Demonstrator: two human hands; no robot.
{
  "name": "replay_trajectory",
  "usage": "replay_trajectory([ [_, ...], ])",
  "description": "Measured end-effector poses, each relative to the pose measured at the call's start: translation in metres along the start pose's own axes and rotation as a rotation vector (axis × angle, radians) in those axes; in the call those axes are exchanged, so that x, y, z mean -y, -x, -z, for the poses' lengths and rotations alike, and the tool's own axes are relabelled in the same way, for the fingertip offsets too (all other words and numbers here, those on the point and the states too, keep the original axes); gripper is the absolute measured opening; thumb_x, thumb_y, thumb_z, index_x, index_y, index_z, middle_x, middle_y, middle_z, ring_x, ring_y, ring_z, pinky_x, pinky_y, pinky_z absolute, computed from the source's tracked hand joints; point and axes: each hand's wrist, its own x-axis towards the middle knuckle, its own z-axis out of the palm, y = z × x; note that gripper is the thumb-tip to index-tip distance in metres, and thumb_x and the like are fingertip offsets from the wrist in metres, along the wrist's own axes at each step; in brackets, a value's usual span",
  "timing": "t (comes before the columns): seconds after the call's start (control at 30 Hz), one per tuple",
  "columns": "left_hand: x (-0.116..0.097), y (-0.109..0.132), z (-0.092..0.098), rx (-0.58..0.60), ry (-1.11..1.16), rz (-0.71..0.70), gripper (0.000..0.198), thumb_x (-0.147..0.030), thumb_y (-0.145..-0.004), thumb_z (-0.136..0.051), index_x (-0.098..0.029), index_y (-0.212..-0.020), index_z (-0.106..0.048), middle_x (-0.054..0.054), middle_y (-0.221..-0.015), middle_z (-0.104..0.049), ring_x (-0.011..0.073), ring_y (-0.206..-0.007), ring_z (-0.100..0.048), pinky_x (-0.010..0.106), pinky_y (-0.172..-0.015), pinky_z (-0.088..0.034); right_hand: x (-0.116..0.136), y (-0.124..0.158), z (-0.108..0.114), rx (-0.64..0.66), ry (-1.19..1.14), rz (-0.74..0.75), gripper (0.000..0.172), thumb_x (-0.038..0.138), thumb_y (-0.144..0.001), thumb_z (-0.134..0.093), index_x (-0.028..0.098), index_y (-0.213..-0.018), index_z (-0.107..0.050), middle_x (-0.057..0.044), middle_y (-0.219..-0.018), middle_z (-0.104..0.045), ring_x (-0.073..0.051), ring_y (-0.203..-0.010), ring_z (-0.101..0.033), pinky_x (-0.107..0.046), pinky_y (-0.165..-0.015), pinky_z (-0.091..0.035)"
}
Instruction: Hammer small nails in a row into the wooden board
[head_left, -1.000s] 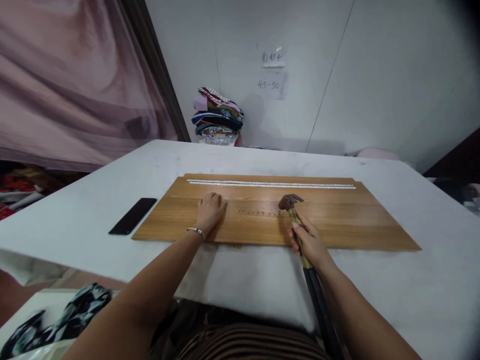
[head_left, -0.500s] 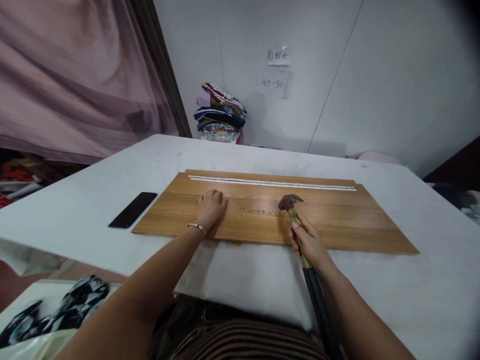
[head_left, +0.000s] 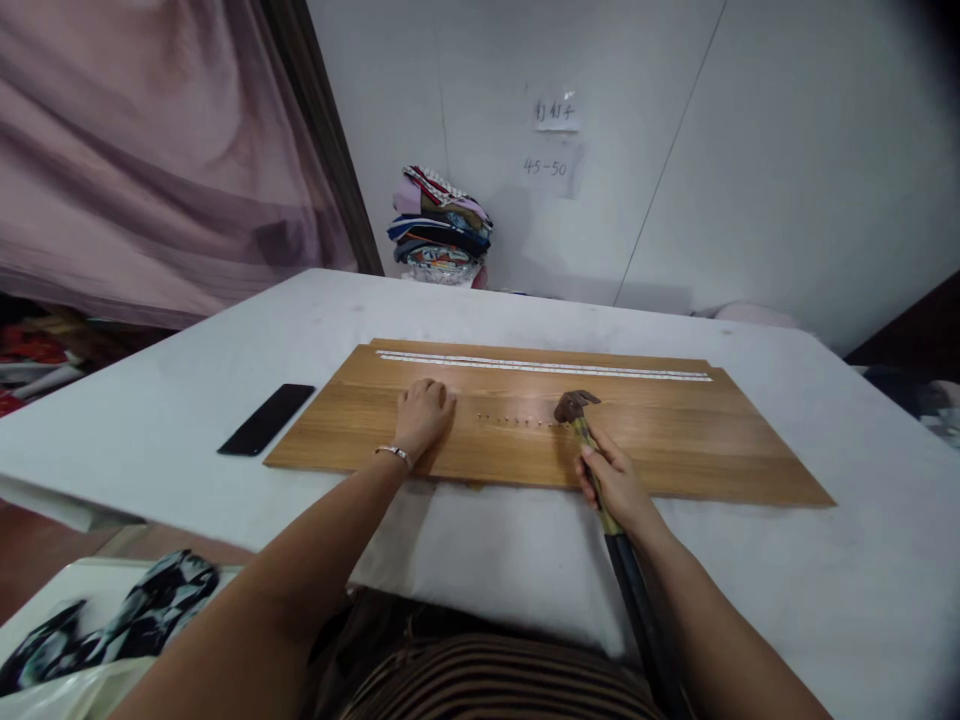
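Left hand (head_left: 424,415): lay on board (head_left: 712,440), fingers bent, close together, any contents hidden. Nails (head_left: 517,421): on board, rowed left to right, right end at head of hammer (head_left: 627,575). Right hand (head_left: 613,480): nearer that end, fingers wrapped round hammer, which slanted towards wearer.

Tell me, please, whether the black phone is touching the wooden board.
Apart. The head view shows it: a narrow strip of white table is visible between the black phone and the wooden board.
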Motion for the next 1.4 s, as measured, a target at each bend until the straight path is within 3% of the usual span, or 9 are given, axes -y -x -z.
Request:
replay_trajectory([
  [1.4,-0.003,0.0019,0.0051,0.013,-0.003,0.006,0.035,-0.04,-0.089,-0.036,-0.02,-0.101,-0.061,0.011,-0.122,-0.057,0.0268,-0.112,-0.051,0.042,-0.095,-0.036,-0.0024,-0.0005,-0.0002,-0.014,0.013,-0.004,0.065,0.036,-0.084,-0.054,0.019,-0.144,-0.036,0.006,-0.062,-0.052,-0.006,-0.035,-0.04,-0.017,-0.028,-0.031],
])
